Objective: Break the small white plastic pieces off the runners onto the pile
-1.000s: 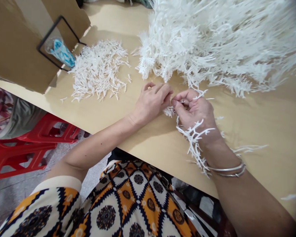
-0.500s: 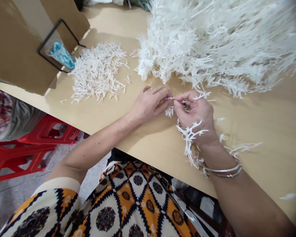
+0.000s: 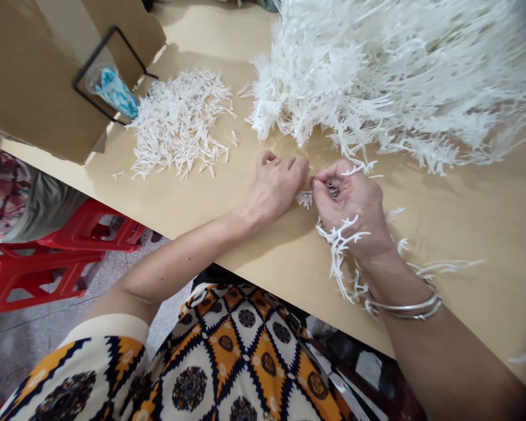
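Observation:
My left hand (image 3: 277, 184) is closed with its fingers curled down over the table, close to my right fingertips; what it grips, if anything, is hidden. My right hand (image 3: 348, 196) pinches at thumb and forefinger and holds a white branching strand (image 3: 339, 245), which hangs below the palm towards the wrist. A small white tuft (image 3: 305, 199) shows between the two hands. Beyond them at the upper right spreads a large heap of white branching strands (image 3: 359, 82). A smaller pile of short white pieces (image 3: 179, 123) lies to the left.
At the upper left stands a cardboard box (image 3: 39, 76), beside a black wire frame (image 3: 97, 49) and a clear cup with blue-and-white contents (image 3: 116, 93). Red stools (image 3: 39, 269) and part of another person (image 3: 13, 193) are left of the table (image 3: 473, 228).
My left hand has turned knuckles-up, its fingers now curled lower and slightly apart from my right fingertips. My right hand keeps its pinch. The whole view has shifted slightly.

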